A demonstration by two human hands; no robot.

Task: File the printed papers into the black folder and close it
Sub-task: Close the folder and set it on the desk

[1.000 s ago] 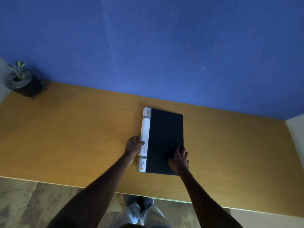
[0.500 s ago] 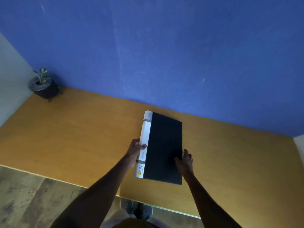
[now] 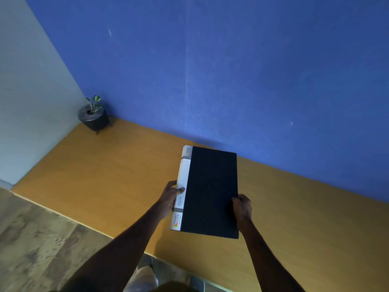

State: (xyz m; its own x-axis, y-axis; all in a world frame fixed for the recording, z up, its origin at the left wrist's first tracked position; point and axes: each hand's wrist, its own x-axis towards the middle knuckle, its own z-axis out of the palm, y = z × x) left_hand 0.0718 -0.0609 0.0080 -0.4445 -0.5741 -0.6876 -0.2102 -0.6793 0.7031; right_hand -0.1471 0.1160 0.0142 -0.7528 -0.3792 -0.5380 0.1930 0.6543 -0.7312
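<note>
The black folder (image 3: pixel 212 190) is closed, its white spine with an orange logo on the left side. It lies over the middle of the wooden table (image 3: pixel 105 178), possibly lifted a little. My left hand (image 3: pixel 171 197) grips the spine, thumb on top. My right hand (image 3: pixel 242 206) holds the folder's right edge near the front corner. No printed papers are visible outside the folder.
A small potted plant (image 3: pixel 93 115) in a black pot stands at the table's far left corner, against the blue wall (image 3: pixel 231 70). A pale wall runs along the left. The table's front edge borders a wooden floor (image 3: pixel 37 245).
My right hand slid from the top of the cover to the folder's right edge and closed on it. My head turned left, so the plant and pale wall shifted into view.
</note>
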